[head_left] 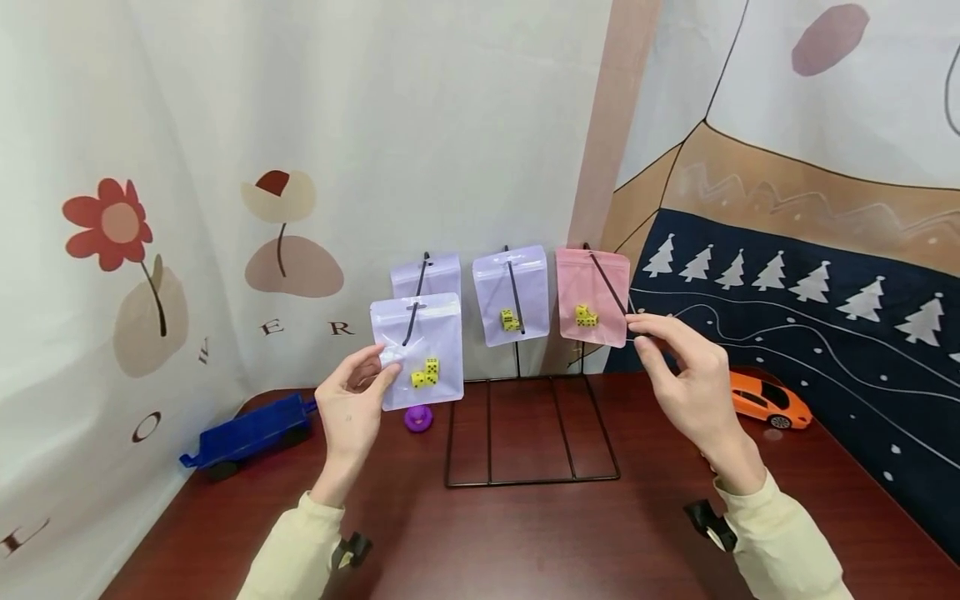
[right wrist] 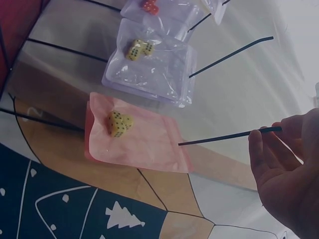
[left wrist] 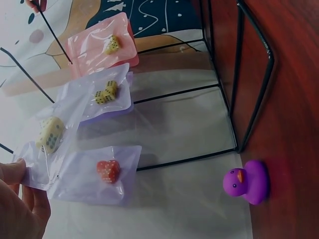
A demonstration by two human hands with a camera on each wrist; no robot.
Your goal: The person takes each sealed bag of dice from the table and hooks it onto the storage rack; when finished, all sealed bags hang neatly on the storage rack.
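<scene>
My left hand (head_left: 351,408) pinches the lower left edge of a lilac zip pouch (head_left: 444,337) that shows yellow dice (head_left: 425,373). The left hook's black rod runs down in front of this pouch. Behind it hangs another lilac pouch (left wrist: 75,174) with red dice (left wrist: 108,171). My right hand (head_left: 692,385) holds the free end of the right hook (right wrist: 219,139) between thumb and fingers. On that hook hangs a pink pouch (head_left: 611,287) with yellow dice. A lilac pouch (head_left: 491,283), also with yellow dice, hangs on the middle hook (head_left: 515,296).
The black wire rack (head_left: 532,481) stands on a dark red-brown table (head_left: 525,542). A purple rubber duck (left wrist: 253,181) sits by its base. A blue toy trailer (head_left: 251,432) is at left, an orange toy car (head_left: 771,400) at right. Printed curtains hang behind.
</scene>
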